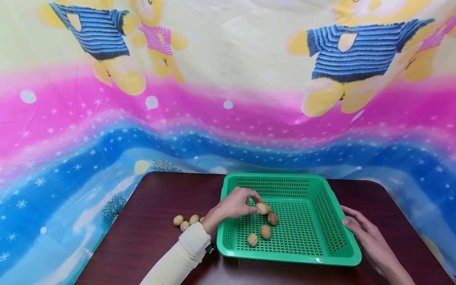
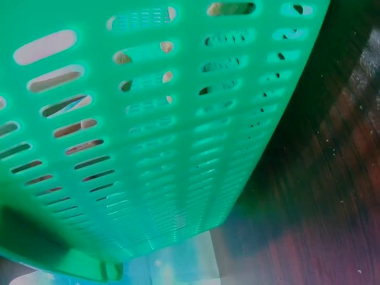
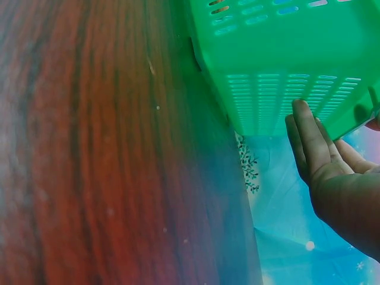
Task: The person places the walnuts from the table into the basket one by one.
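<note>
A green plastic basket point(image 1: 288, 257) with slotted walls stands on the table. Inside it, in the head view, my left hand point(image 1: 236, 202) reaches over the left rim and pinches a walnut point(image 1: 262, 208) between thumb and fingertips. Just below that nut lies a darker walnut point(image 1: 272, 218), and two more, one a lighter walnut point(image 1: 252, 239), sit nearer the front wall. My right hand point(image 1: 368, 233) holds the basket's right rim, thumb on top and fingers along the outside. The right wrist view shows those fingers point(image 3: 312, 139) stretched against the slotted outer wall.
Several walnuts point(image 1: 184, 226) lie on the dark wooden table point(image 1: 160, 253) left of the basket, partly hidden by the left sleeve point(image 1: 185, 249). Behind the table hangs a printed cloth point(image 1: 228, 130) with bears and snowflakes.
</note>
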The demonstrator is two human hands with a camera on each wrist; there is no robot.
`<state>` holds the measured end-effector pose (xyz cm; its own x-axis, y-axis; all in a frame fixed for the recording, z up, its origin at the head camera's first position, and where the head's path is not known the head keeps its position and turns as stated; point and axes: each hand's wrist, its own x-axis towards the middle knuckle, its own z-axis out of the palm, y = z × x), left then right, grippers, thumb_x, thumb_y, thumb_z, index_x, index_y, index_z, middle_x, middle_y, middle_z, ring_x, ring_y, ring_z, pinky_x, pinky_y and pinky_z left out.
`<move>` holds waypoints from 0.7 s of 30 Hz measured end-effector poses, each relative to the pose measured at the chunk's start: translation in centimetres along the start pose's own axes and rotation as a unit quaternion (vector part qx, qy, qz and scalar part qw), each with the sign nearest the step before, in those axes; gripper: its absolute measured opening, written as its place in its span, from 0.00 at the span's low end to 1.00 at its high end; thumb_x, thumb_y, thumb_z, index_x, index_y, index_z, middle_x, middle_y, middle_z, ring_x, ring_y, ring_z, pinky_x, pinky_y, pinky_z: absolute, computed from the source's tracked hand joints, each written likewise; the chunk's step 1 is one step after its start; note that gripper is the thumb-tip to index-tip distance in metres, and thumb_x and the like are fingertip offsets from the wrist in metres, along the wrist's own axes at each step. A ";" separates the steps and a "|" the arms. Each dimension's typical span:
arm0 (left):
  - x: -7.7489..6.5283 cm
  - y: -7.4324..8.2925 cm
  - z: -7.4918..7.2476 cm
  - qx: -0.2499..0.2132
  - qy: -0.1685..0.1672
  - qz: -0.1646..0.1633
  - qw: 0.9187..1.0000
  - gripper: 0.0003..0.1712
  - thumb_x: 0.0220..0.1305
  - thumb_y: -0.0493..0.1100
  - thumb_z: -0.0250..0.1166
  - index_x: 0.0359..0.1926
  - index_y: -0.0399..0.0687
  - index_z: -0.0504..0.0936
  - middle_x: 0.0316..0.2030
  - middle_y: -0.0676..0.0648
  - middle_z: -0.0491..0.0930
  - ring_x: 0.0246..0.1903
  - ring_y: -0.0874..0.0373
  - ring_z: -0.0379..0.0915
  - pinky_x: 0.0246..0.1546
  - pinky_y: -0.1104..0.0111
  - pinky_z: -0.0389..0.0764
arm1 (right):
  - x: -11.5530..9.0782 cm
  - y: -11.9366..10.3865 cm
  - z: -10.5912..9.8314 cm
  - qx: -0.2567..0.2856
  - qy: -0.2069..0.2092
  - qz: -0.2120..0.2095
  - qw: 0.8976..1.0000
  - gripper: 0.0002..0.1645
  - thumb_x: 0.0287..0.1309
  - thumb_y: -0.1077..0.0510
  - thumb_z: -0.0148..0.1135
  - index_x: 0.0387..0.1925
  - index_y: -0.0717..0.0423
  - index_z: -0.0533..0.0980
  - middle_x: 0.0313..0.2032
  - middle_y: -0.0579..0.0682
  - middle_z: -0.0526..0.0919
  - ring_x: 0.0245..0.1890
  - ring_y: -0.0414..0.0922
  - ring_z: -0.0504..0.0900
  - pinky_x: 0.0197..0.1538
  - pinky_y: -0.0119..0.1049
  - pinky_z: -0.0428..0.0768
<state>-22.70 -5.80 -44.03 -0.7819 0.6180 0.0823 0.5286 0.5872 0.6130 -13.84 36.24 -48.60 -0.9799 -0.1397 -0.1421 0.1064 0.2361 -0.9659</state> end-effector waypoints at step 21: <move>-0.1 0.0 0.0 -0.006 -0.003 -0.004 1.000 0.18 0.70 0.47 0.76 0.58 0.50 0.90 0.51 0.48 0.90 0.20 0.67 0.69 0.27 0.74 0.72 | 0.1 0.2 0.0 0.017 -0.004 0.002 1.000 0.35 0.87 0.47 0.47 0.85 0.47 0.52 0.54 0.22 0.83 0.51 0.34 0.89 0.46 0.43 0.89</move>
<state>-22.60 -5.84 -44.01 -0.7841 0.6164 0.0730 0.5188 0.5862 0.6223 -13.90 36.25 -48.77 -0.9781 -0.1466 -0.1476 0.1163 0.2031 -0.9722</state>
